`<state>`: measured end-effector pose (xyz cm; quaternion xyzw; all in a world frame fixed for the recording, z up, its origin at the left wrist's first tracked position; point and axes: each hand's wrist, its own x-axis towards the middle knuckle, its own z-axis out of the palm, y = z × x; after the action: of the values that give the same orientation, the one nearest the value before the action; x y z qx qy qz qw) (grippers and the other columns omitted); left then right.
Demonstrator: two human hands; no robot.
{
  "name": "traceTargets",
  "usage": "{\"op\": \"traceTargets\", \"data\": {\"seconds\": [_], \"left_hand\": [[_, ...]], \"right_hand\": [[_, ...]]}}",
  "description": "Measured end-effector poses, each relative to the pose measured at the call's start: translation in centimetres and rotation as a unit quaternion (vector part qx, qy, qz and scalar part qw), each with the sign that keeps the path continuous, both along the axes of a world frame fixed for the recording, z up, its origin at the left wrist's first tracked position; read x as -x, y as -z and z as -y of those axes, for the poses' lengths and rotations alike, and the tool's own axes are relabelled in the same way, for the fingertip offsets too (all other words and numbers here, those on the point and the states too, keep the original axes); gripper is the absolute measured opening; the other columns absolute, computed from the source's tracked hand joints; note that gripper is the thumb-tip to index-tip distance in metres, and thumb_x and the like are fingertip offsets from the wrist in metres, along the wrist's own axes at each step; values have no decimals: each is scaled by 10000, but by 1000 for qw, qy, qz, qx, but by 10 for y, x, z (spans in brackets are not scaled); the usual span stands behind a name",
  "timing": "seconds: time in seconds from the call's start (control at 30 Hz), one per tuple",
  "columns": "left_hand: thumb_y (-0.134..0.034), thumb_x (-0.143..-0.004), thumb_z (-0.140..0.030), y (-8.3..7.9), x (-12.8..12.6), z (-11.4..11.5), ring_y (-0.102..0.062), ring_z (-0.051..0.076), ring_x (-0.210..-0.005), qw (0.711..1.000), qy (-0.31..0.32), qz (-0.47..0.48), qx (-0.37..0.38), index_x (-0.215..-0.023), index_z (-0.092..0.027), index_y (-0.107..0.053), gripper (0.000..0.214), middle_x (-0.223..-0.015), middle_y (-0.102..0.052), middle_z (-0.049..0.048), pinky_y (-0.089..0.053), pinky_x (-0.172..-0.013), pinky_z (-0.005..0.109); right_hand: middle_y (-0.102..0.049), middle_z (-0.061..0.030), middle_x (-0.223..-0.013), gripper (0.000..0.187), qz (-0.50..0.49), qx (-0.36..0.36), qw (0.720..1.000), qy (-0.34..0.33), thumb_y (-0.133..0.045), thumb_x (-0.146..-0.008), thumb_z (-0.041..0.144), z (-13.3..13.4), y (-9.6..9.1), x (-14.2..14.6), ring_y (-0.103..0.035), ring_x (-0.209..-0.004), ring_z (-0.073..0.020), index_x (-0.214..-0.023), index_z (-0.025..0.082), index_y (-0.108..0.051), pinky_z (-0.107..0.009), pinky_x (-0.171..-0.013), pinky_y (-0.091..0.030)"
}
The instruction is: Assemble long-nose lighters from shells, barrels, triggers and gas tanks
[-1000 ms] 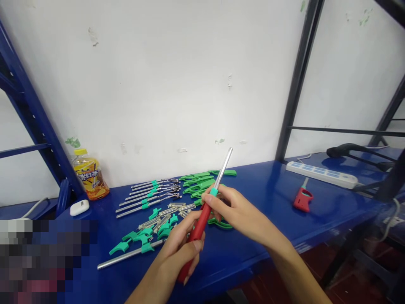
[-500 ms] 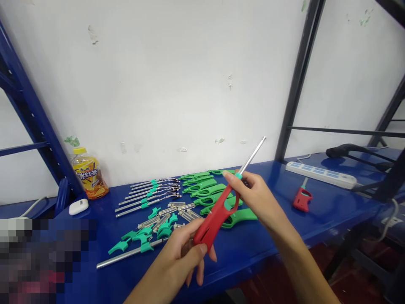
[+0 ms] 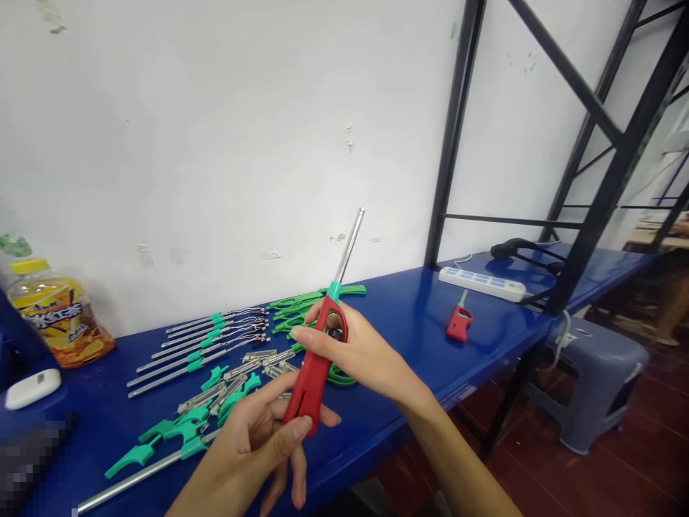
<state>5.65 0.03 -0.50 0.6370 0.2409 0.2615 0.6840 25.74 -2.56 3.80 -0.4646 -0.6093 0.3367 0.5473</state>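
Observation:
Both hands hold a long-nosed gas lighter (image 3: 311,380) with a red handle, a green collar and a silver tube slanting up toward the wall. My left hand (image 3: 258,438) grips the lower end of its handle between thumb and fingers. Higher up, my right hand (image 3: 355,345) is closed around the handle beside the trigger opening. Behind the hands lie green handle shells (image 3: 291,309), partly hidden. Left of them are silver tubes with wires (image 3: 199,345), clear fuel tanks (image 3: 231,391) and green trigger pieces (image 3: 186,427). One more silver tube (image 3: 134,481) lies nearest me.
A second red lighter (image 3: 459,323) lies on the blue table (image 3: 398,309) to the right, before a white power strip (image 3: 481,283). A drink bottle (image 3: 59,316) and a white case (image 3: 33,388) stand left. Black rack posts (image 3: 455,136) rise behind; a grey stool (image 3: 597,380) stands right.
My right hand has slid down from the lighter's collar to the trigger area of its handle. The lighter now points more upright. The view has turned to the right.

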Motion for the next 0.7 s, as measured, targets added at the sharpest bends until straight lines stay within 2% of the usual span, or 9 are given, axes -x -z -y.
{"op": "traceTargets", "data": {"seconds": [0.2, 0.33, 0.43, 0.53, 0.6, 0.7], "left_hand": [[-837, -933, -497, -2, -1, -1, -682, 142, -455, 999, -16, 42, 6, -1435, -180, -601, 639, -1019, -808, 150, -445, -345, 176], [-864, -919, -443, -3, 1, -2, -665, 140, -440, 999, -2, 43, 16, -1542, -199, -518, 753, -916, -807, 108, -429, -342, 166], [-864, -923, -415, -2, 3, -2, -697, 156, -486, 999, 9, 40, 18, -1596, -222, -457, 809, -1052, -816, 151, -459, -362, 185], [-821, -952, -469, 2, 3, -3, -749, 189, -564, 999, 27, 34, 16, -1590, -230, -464, 769, -1170, -800, 190, -509, -411, 216], [-789, -968, -514, 7, 3, -6, -751, 193, -572, 999, 38, 24, 8, -1558, -230, -499, 716, -1145, -801, 179, -518, -423, 227], [-808, -943, -542, 12, 1, -10, -723, 167, -538, 999, 41, 3, -9, -1502, -252, -542, 683, -1040, -791, 112, -492, -403, 204]], "right_hand": [[-656, 14, -885, 370, -15, 12, 999, -29, -824, -888, 576, 0, 0, 7, -606, -806, -181, -1005, 265, -661, -302, -742, -485], [-573, 46, -690, 397, 10, 24, 998, -58, -727, -951, 609, 3, 0, 16, -511, -639, -148, -836, 253, -594, -295, -632, -425], [-497, 63, -654, 453, 27, -3, 999, -31, -717, -965, 589, 3, 0, 16, -430, -604, -126, -747, 244, -522, -289, -590, -363], [-482, 64, -635, 458, 16, -24, 1000, 7, -717, -968, 581, -2, 0, 10, -431, -589, -125, -734, 241, -517, -288, -575, -359], [-514, 53, -653, 461, 5, -38, 998, 41, -705, -969, 595, -7, 2, 1, -466, -610, -133, -735, 238, -530, -285, -599, -395], [-550, 40, -689, 465, 2, -45, 995, 94, -674, -965, 641, -14, 4, -16, -489, -627, -142, -771, 234, -561, -285, -623, -435]]}}
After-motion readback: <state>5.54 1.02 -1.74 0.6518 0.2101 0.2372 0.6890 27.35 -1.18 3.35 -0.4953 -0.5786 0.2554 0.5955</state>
